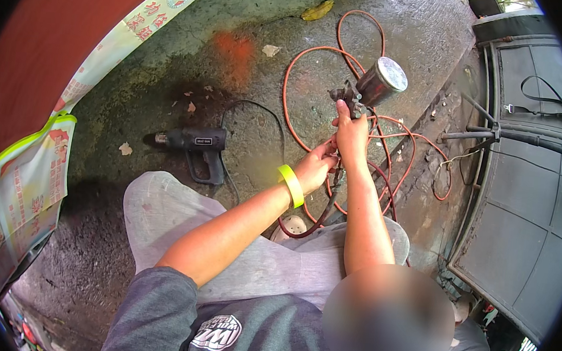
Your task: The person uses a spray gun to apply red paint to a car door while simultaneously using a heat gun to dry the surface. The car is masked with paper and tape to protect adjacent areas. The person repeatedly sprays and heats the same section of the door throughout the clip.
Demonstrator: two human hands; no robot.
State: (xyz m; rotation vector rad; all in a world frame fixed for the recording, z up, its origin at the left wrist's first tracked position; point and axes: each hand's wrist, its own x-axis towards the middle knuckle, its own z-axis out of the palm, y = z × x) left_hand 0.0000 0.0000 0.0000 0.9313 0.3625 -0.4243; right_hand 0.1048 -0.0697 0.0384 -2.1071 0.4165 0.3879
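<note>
My right hand (353,136) is wrapped round the handle of a paint spray gun (349,94), its thumb up near the gun's body. A dark metal cup (375,85) with a shiny silver end is fixed to the gun and tilts to the right. Below the handle, the fingers of my left hand (314,169) close on the air hose (337,188) where it meets the gun. The exact fitting lies hidden behind my fingers. A bright yellow band (291,185) circles my left wrist.
An orange hose (286,87) loops over the wet concrete. Left of my hands lies a black heat gun (205,144) with its cord. Printed sheets (105,63) edge a red panel (49,19) at far left. A grey metal gate (512,220) stands at right, beside dark pipes (482,133).
</note>
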